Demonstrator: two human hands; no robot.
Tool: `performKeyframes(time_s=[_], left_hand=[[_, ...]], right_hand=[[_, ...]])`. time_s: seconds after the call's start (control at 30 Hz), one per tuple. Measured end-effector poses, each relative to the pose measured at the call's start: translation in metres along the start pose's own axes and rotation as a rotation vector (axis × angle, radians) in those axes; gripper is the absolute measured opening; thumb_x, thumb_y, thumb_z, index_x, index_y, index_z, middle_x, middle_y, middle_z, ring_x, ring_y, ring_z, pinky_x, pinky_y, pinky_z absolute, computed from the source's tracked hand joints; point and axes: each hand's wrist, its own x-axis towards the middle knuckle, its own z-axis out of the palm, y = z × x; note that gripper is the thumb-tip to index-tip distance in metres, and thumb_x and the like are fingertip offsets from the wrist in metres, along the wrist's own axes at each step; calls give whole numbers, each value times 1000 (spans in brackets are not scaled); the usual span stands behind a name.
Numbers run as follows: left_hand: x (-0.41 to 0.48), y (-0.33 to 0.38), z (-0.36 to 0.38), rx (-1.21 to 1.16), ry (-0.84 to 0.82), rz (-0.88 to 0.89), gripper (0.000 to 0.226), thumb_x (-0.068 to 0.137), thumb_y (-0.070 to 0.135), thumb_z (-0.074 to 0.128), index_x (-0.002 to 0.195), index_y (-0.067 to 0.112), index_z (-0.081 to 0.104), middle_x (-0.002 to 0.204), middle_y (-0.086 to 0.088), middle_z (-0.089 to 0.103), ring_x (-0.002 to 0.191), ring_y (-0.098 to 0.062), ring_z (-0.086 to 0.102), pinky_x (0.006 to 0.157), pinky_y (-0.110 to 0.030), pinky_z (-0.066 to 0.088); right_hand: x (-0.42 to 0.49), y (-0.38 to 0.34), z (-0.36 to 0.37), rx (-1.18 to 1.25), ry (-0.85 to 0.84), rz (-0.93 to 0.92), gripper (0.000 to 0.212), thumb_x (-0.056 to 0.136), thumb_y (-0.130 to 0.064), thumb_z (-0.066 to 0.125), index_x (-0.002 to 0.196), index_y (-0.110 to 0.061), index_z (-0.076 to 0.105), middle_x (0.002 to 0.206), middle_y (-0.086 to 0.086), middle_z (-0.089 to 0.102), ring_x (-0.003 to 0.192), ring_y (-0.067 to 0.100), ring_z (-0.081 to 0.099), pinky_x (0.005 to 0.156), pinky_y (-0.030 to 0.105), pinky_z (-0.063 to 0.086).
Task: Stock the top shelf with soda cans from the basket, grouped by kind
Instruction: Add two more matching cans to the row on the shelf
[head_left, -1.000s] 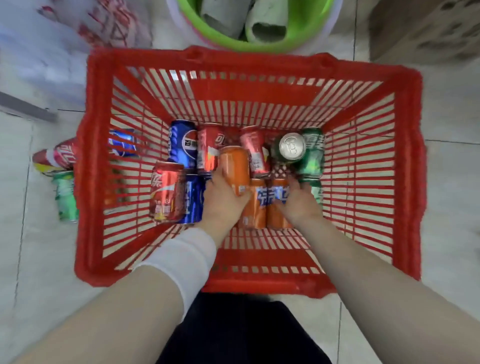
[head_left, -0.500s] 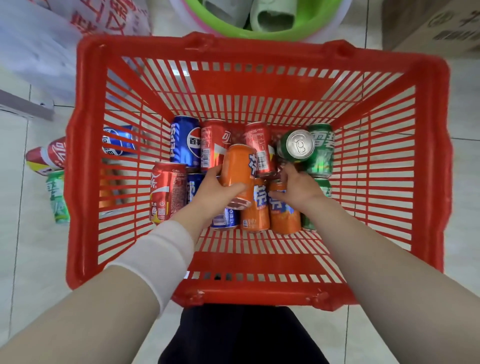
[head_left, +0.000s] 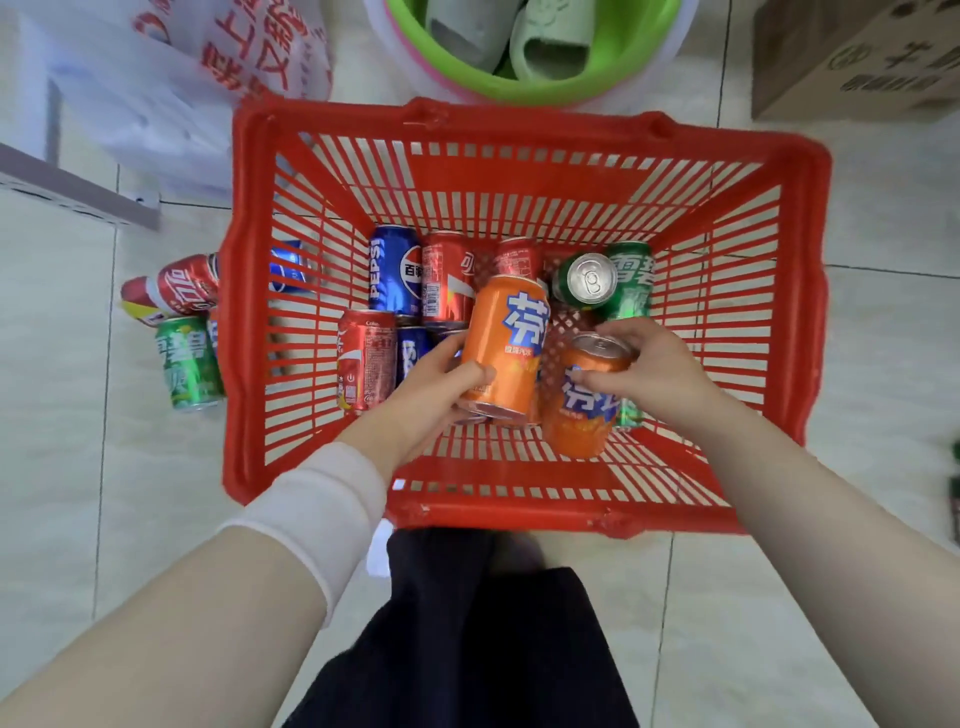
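Observation:
A red slatted basket (head_left: 524, 130) stands on the tiled floor below me. My left hand (head_left: 421, 395) grips an orange soda can (head_left: 506, 343) lifted above the basket's bottom. My right hand (head_left: 649, 369) holds a second orange can (head_left: 584, 410) by its top, upright. On the basket floor lie a blue Pepsi can (head_left: 395, 275), red cola cans (head_left: 447, 280) (head_left: 366, 358), another blue can (head_left: 413, 351) and green Sprite cans (head_left: 631, 280). No shelf is in view.
Outside the basket's left wall lie a red cola can (head_left: 179, 286) and a green can (head_left: 187, 364). A green basin (head_left: 467, 73) with slippers sits behind the basket, a cardboard box (head_left: 857, 57) at top right, a white plastic bag (head_left: 171, 67) at top left.
Both hands have lifted their orange cans up from the pile. The right-hand can now stands upright. The view has shifted so the basket sits further right.

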Motion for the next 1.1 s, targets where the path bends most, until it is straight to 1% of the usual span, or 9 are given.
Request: performKeyframes(time_s=[0.1, 0.23, 0.37, 0.5, 0.6, 0.77, 0.93, 1.03, 1.1], left_hand=[[-52, 18, 17, -25, -59, 14, 53, 72, 12, 61, 121, 21, 45, 118, -10, 58, 101, -23, 61, 93, -41, 49], [-125, 44, 36, -65, -176, 66, 65, 48, 21, 67, 112, 21, 51, 103, -4, 63, 82, -11, 66, 71, -27, 56], [-194, 70, 53, -97, -225, 110, 75, 48, 23, 67, 120, 19, 49, 109, -3, 64, 90, -12, 66, 73, -26, 55], [-265, 103, 76, -44, -144, 179, 70, 43, 26, 78, 108, 26, 53, 94, 12, 72, 88, -5, 67, 70, -20, 53], [-319, 131, 94, -12, -66, 248, 90, 25, 45, 90, 105, 28, 54, 91, 14, 72, 87, -5, 67, 70, -20, 53], [-408, 168, 114, -13, -2, 334, 67, 48, 33, 77, 111, 25, 54, 109, 0, 67, 98, -14, 65, 84, -31, 54], [-489, 200, 119, 69, 20, 397, 46, 69, 24, 77, 108, 30, 52, 106, 6, 66, 100, -16, 64, 79, -27, 55], [-529, 215, 118, 96, 66, 474, 56, 64, 31, 79, 112, 32, 51, 106, 8, 66, 98, -12, 65, 75, -24, 55], [-550, 227, 115, 115, 88, 516, 74, 55, 43, 76, 122, 32, 46, 113, 7, 64, 100, -9, 65, 76, -26, 55]], right_hand=[[-50, -22, -24, 262, -27, 44, 59, 64, -9, 83, 113, -18, 49, 108, 3, 65, 95, 14, 63, 80, 28, 52], [-118, -62, -54, 409, -80, 49, 53, 71, -4, 76, 116, -16, 52, 101, -1, 66, 82, 6, 65, 67, 15, 54], [-185, -103, -80, 529, -85, 16, 53, 70, -3, 75, 118, -11, 54, 97, 1, 67, 73, 1, 66, 63, 16, 53], [-252, -150, -100, 625, -58, -41, 57, 55, -21, 74, 109, -20, 57, 90, -4, 68, 68, 1, 67, 52, 16, 50], [-303, -185, -113, 759, -8, -67, 63, 47, -31, 80, 106, -22, 59, 86, -5, 73, 77, 9, 70, 62, 23, 53], [-386, -246, -132, 920, 41, -104, 67, 51, -39, 73, 111, -15, 59, 90, 0, 73, 82, 14, 69, 73, 33, 58], [-455, -296, -148, 906, 55, -120, 77, 58, -47, 68, 124, -12, 53, 109, 10, 67, 94, 23, 67, 82, 44, 56], [-482, -321, -155, 939, 35, -104, 49, 83, -38, 59, 123, -10, 52, 107, 12, 66, 91, 24, 66, 87, 50, 52], [-497, -338, -158, 916, 12, -117, 48, 88, -38, 54, 128, -12, 48, 115, 13, 65, 96, 25, 66, 85, 48, 54]])
